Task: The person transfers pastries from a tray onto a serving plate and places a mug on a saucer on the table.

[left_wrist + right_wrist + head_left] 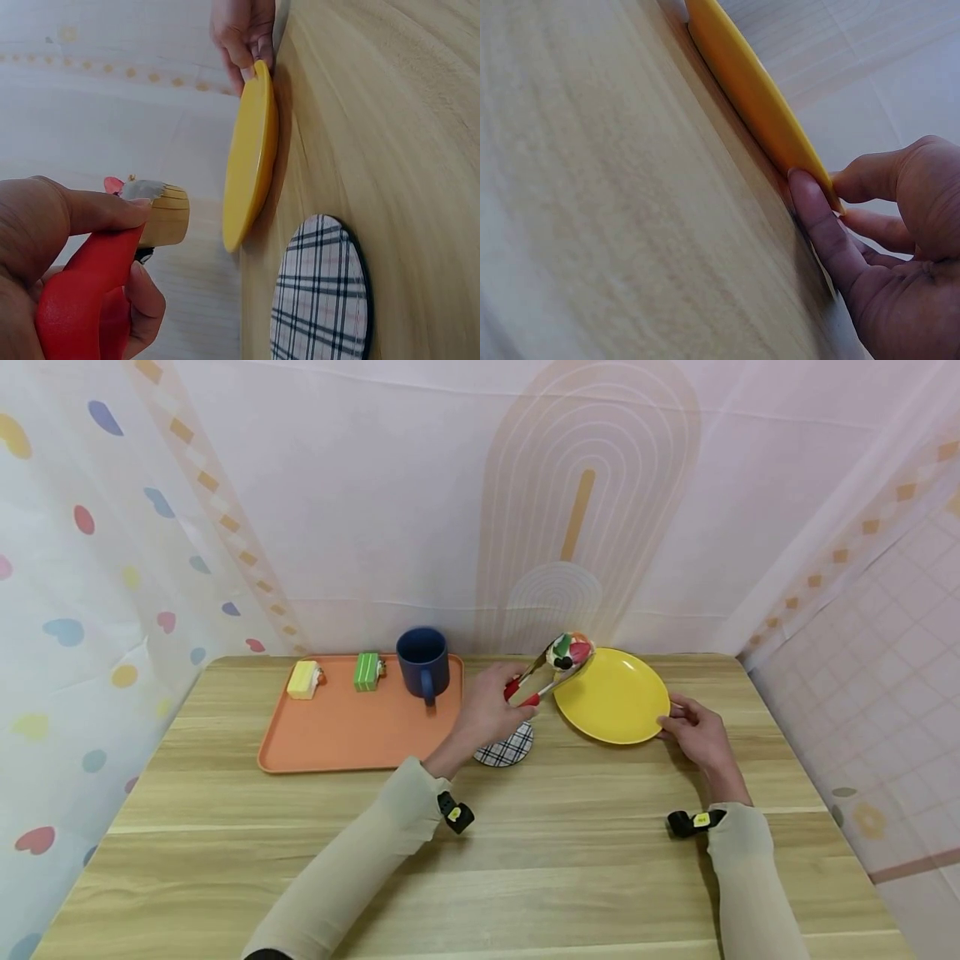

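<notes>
My left hand (489,703) grips a pair of tongs with red handles (75,300). Between the tong tips is a small toy cupcake (567,652) topped with colourful fruit shapes; its pale ridged cup shows in the left wrist view. The cupcake is held up in the air and overlaps the upper left rim of a yellow plate (618,706) in the head view. At that plate's right edge my right hand (703,737) pinches the rim between thumb and fingers, seen closely in the right wrist view. Below the left hand lies a round plaid coaster (512,749), partly covered by it.
An orange tray (330,735) stands at the left on the wooden table (570,860). It carries a yellow toy cake (303,680), a green toy cake (366,672) and a dark blue mug (423,664). A patterned curtain (375,510) hangs behind the table.
</notes>
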Available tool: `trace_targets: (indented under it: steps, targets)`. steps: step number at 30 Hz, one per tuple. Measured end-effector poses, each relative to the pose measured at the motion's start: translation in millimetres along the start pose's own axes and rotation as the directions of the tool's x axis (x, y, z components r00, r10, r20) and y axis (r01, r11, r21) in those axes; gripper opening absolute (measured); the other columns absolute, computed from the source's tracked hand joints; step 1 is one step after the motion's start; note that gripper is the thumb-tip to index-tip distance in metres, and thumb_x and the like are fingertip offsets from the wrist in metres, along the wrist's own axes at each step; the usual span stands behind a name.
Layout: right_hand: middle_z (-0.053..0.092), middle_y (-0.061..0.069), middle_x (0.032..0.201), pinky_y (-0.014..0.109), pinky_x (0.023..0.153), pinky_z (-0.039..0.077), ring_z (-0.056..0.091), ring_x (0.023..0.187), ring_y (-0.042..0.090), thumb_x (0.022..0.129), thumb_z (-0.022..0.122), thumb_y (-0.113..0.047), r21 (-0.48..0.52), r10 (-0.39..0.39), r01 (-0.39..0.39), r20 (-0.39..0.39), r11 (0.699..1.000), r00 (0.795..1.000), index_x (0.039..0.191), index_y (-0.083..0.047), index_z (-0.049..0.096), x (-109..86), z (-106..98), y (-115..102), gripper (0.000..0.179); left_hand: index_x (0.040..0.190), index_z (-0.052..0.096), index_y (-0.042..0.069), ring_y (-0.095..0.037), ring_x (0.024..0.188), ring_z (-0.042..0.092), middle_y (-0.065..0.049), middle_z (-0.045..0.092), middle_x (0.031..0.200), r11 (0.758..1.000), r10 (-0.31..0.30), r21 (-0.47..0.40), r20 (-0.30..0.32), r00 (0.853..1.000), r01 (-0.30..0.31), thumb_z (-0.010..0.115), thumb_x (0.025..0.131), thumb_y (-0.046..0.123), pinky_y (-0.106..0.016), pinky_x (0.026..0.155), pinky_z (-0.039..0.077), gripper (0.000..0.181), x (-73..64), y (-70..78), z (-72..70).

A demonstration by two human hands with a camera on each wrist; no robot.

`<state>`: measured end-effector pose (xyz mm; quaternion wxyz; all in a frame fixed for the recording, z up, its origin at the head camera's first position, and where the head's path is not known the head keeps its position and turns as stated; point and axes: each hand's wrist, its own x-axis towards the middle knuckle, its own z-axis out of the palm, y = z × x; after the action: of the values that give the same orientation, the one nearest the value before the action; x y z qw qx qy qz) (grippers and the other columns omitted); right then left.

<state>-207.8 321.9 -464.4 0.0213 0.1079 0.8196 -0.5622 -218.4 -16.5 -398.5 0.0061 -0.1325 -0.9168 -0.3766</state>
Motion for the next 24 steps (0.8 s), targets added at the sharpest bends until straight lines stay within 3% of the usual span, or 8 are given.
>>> trace_targets:
  steps: [13, 24]
  targets:
    - [0.057, 0.017, 0.127, 0.018, 0.078, 0.058, 0.064, 0.083, -0.009, 0.101, 0.061, -0.005, 0.013, -0.014, 0.014, 0.003, 1.000, 1.000, 0.156, 0.003, 0.036, -2.8, -1, 0, 0.061, 0.142, 0.060, 0.010, -0.028, 0.108, 0.056, -0.012, 0.063, 0.134, 0.999, 0.026, -0.032, 0.037, 0.999, -0.025, 0.081, 0.087, 0.018, -0.042, 0.091, 0.051, 0.059, 10.3, 9.2, 20.4]
    - [0.057, 0.017, 0.127, 0.018, 0.078, 0.059, 0.064, 0.083, -0.010, 0.100, 0.060, -0.005, 0.010, -0.007, 0.007, -0.007, 1.000, 1.000, 0.156, 0.002, 0.037, -1.3, -2, 2, 0.061, 0.142, 0.059, 0.008, -0.027, 0.119, 0.056, -0.011, 0.063, 0.135, 1.000, 0.018, -0.024, 0.072, 0.997, -0.017, 0.081, 0.087, 0.018, -0.042, 0.099, 0.052, 0.060, 21.4, 16.4, 39.1]
